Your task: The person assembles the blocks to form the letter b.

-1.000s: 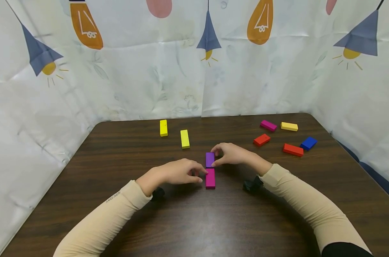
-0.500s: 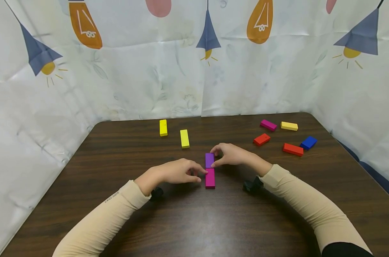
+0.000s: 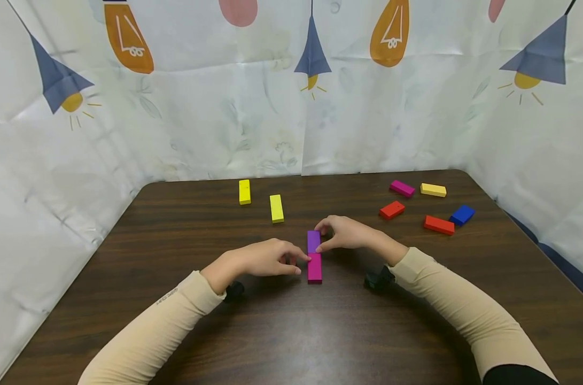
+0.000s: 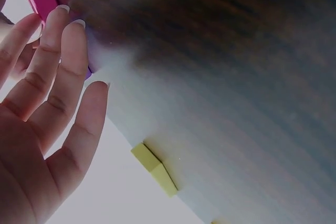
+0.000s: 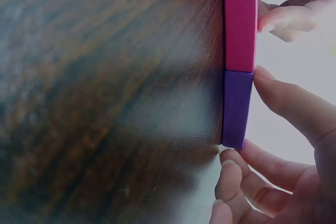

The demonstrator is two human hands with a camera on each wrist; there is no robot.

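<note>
In the head view, a purple block (image 3: 313, 241) and a magenta block (image 3: 315, 268) lie end to end on the dark wooden table, in one straight line. My right hand (image 3: 346, 233) holds the purple block, with the thumb near the joint and the index finger at the far end. My left hand (image 3: 267, 258) touches the magenta block's left edge with its index fingertip, while its thumb stays apart from the block. The right wrist view shows the magenta block (image 5: 240, 22) meeting the purple block (image 5: 237, 108). In the left wrist view, the left hand's fingers (image 4: 73, 61) are extended.
Two yellow blocks (image 3: 245, 192) lie toward the back, left of centre. At the back right are red blocks (image 3: 392, 209), a blue block (image 3: 462, 215), a magenta block (image 3: 402, 188) and a pale yellow block (image 3: 433, 190). A patterned curtain (image 3: 224, 117) hangs behind the table.
Both hands keep nearly the same pose. The purple block has shifted very slightly toward the near magenta block, and the dark line between them looks thinner.
</note>
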